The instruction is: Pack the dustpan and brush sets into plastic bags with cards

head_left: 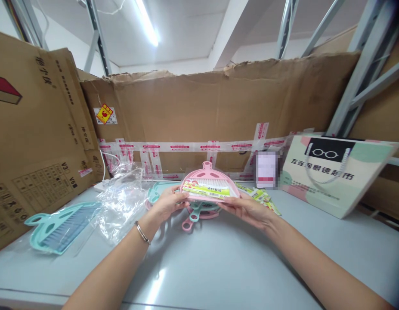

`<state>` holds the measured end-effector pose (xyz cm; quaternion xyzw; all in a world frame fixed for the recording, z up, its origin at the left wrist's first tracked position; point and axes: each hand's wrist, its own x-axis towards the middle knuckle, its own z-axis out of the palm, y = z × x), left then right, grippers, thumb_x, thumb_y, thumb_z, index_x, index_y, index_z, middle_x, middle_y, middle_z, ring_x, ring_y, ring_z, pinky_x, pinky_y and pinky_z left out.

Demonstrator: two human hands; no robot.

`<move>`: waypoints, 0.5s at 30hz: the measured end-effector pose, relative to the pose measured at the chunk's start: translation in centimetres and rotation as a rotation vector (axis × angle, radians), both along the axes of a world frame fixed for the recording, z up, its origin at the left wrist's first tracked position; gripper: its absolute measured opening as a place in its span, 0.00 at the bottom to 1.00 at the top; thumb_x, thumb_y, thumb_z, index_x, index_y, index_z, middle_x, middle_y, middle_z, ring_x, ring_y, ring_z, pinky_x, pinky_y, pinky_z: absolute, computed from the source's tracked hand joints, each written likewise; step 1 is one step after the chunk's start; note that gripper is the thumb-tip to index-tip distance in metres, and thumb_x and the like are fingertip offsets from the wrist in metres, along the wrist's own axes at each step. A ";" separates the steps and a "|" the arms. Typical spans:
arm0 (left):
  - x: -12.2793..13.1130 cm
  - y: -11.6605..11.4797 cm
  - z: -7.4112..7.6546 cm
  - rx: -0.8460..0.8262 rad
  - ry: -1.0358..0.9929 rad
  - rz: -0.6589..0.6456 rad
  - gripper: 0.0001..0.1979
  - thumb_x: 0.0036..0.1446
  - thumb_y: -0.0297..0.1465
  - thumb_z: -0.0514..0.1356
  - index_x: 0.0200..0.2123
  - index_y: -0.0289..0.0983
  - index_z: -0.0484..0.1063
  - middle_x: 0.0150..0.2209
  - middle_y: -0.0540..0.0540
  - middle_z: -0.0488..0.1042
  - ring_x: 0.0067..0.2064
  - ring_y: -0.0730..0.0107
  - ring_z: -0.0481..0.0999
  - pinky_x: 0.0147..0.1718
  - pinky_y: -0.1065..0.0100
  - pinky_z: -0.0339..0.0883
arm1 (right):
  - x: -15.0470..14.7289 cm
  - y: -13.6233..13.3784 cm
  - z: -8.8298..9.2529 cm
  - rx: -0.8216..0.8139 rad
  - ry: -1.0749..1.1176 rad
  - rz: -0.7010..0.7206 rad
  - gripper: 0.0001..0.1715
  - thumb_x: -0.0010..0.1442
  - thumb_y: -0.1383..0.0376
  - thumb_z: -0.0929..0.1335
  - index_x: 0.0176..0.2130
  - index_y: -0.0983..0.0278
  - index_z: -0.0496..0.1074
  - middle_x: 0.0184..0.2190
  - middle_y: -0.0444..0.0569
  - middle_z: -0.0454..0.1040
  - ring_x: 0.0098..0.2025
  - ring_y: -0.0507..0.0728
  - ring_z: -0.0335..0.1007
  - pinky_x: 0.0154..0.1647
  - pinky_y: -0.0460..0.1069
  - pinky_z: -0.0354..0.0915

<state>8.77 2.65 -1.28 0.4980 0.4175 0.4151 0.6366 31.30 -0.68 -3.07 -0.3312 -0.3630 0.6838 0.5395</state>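
Observation:
A pink dustpan with a white-bristled brush (208, 175) is held up in front of me, its handle pointing away. Across its near part lies a yellow-green printed label card (205, 188). My left hand (169, 201) grips the dustpan's left corner, thumb on top. On the opposite corner my right hand (247, 209) is closed in the same way. Below and behind it are more dustpans: a teal dustpan (195, 214) and a pink dustpan (187, 225) with handles toward me, and another teal dustpan (160, 189) partly hidden by my left hand.
At left on the grey table (199, 267) lies a bagged teal dustpan with brush (65, 226), beside crumpled clear plastic bags (122, 202). More label cards (264, 198) are at right, near a blurred upright card (266, 170) and a paper gift bag (335, 172). Cardboard (199, 107) walls the back.

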 end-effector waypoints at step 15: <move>-0.5 0.2 0.5 0.103 0.199 0.000 0.14 0.44 0.37 0.66 0.31 0.35 0.69 0.24 0.47 0.76 0.28 0.72 0.76 0.32 0.71 0.67 | -0.5 0.9 -0.4 -0.015 0.011 -0.117 0.11 0.48 0.76 0.70 0.35 0.70 0.74 0.36 0.54 0.79 0.36 0.56 0.77 0.37 0.46 0.74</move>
